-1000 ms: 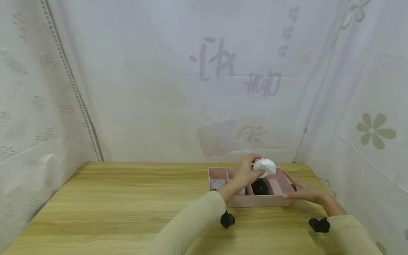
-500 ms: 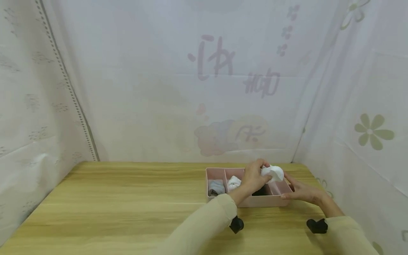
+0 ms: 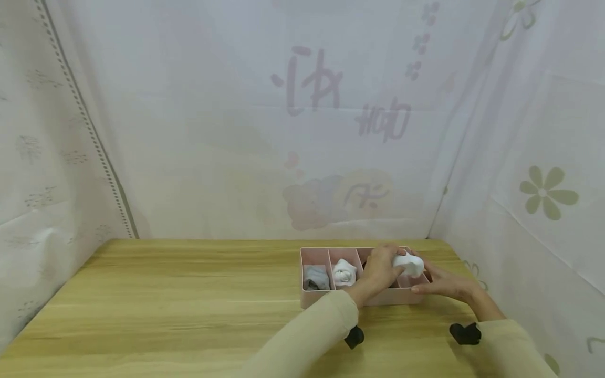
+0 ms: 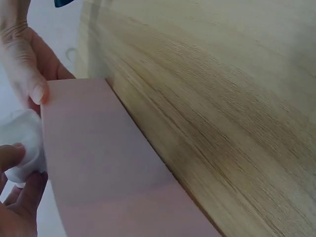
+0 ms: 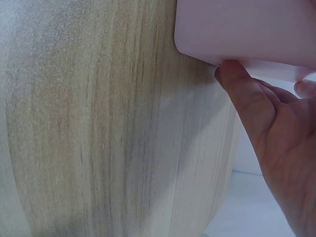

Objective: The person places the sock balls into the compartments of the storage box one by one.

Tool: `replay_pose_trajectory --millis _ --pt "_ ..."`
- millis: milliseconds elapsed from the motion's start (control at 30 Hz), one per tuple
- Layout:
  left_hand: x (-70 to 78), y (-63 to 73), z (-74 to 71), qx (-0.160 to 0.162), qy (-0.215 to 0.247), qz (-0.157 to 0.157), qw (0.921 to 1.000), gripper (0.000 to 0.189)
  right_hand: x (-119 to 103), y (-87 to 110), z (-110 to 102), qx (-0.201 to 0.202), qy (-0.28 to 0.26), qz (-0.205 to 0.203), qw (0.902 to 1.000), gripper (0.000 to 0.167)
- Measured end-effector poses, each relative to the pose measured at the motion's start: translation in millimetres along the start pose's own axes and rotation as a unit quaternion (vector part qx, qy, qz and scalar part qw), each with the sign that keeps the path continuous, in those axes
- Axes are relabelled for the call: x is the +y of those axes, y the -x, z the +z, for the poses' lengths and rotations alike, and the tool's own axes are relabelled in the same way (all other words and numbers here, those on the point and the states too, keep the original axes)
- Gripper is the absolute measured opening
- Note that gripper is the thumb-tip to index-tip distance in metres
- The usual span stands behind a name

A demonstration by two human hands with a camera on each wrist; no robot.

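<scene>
My left hand [image 3: 381, 269] pinches a rolled-up white sock [image 3: 409, 264] between thumb and fingers, low over the right end compartment of a pink divided box [image 3: 314, 299]. In the left wrist view the held white sock [image 4: 24, 143] shows just past the rim of the box. My right hand [image 3: 449, 284] grips the right end of the box, thumb at the front corner and fingers around the far side. A rolled grey sock [image 3: 315, 277] fills the leftmost compartment, a second rolled white sock [image 3: 345, 273] the one beside it. The third compartment is mostly hidden behind my left hand.
The box stands toward the back right of a wooden table [image 3: 189, 304]. Pale printed cloth [image 3: 212, 131] hangs behind it and on both sides. Black wrist mounts [image 3: 465, 334] hang below both sleeves.
My left hand has moved right and down with the white sock, from over the black bundle to the right end compartment. The grey and other white socks have come into sight. My right hand keeps its grip.
</scene>
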State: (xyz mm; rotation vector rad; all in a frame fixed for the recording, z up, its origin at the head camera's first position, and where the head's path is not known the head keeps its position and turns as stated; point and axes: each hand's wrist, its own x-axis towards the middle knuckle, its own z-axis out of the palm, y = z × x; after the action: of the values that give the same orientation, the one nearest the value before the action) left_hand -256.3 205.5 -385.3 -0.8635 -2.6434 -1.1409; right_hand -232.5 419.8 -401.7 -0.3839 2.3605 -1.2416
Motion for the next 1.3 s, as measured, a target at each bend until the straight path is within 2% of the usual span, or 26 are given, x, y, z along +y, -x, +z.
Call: replay_pose_trajectory --millis 233,367,467,600,700,767,900,1000,1133,1233,1300 --pt "-0.1 0.0 2.2 -0.028 -0.076 0.033 0.9961 0.029 0.1 -0.8 -1.2 0.0 -0.011 -0.008 0.9999 0.1" --pt "0.0 0.1 3.7 -0.045 -0.133 0.068 0.9877 0.031 2.2 -3.3 -0.4 -0.007 -0.013 -0.007 0.9999 0.099" --pt "-0.7 1.7 6.9 -0.049 -0.173 0.104 0.9782 0.037 2.8 -3.5 0.7 -0.008 -0.006 -0.005 0.9999 0.099" --pt "-1.8 6.2 12.1 -0.033 -0.172 0.135 0.9753 0.031 2.7 -1.6 3.1 -0.005 -0.007 0.002 1.0 0.1" --pt "-3.1 9.6 15.2 -0.021 -0.169 0.139 0.9757 0.013 2.9 -1.2 5.7 -0.005 -0.015 0.009 0.9998 0.1" --pt "-2.7 11.4 16.7 -0.022 -0.191 0.137 0.9718 0.008 2.7 -0.8 7.1 -0.002 -0.011 0.009 0.9999 0.1" --pt "1.6 12.0 18.1 -0.051 -0.251 0.133 0.9573 0.009 2.3 0.3 6.4 0.007 0.0 0.011 0.9999 0.101" --pt "5.3 9.7 18.9 -0.085 -0.294 0.118 0.9449 0.014 1.7 0.5 4.1 0.009 0.003 0.006 0.9999 0.101" --pt "7.8 7.1 19.9 -0.123 -0.352 0.115 0.9208 0.022 1.3 0.7 1.6 0.009 0.001 0.002 1.0 0.1" --pt "7.1 8.0 19.9 -0.14 -0.375 0.129 0.9073 0.034 1.6 1.3 0.9 0.003 -0.002 -0.002 1.0 0.1" --pt "6.2 9.9 19.5 -0.151 -0.375 0.133 0.9049 0.042 1.8 2.1 0.5 -0.002 -0.003 -0.006 1.0 0.099"
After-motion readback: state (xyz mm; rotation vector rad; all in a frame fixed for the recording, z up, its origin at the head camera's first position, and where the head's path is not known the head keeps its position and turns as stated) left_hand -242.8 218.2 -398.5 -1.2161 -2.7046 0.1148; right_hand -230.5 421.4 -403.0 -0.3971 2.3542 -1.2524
